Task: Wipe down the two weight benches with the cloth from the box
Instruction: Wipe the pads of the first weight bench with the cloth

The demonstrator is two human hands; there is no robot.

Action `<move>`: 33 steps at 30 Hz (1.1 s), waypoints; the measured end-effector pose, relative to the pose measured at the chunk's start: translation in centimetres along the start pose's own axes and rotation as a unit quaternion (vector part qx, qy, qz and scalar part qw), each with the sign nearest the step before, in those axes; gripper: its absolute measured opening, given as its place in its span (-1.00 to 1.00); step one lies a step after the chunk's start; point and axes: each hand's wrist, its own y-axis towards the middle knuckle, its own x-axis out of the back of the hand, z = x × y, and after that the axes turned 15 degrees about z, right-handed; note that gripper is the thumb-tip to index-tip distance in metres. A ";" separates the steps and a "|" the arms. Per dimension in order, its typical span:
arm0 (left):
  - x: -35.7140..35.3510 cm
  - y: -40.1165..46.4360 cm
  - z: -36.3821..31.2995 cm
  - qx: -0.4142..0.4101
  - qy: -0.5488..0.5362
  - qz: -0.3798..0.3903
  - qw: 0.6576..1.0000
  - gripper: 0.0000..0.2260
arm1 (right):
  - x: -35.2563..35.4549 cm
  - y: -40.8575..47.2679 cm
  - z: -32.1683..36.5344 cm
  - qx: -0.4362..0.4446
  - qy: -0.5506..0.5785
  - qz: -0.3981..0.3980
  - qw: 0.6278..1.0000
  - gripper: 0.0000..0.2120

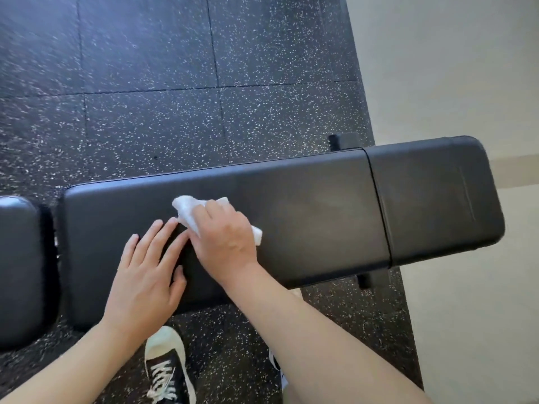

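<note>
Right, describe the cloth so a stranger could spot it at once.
Find the long black bench pad lying across the speckled floor. Near its middle, the right hand presses down on the cloth: crumpled and white, the only pale thing on the pad.

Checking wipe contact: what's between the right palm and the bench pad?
Head view: the white cloth lies under the right hand, between it and the bench pad. The left hand rests flat on bare pad beside it.
</note>
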 end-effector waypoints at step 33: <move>17.8 -7.8 2.9 0.157 -0.139 0.013 0.978 -0.57 | 8.8 -5.5 9.7 -0.168 0.161 0.125 0.965 -0.78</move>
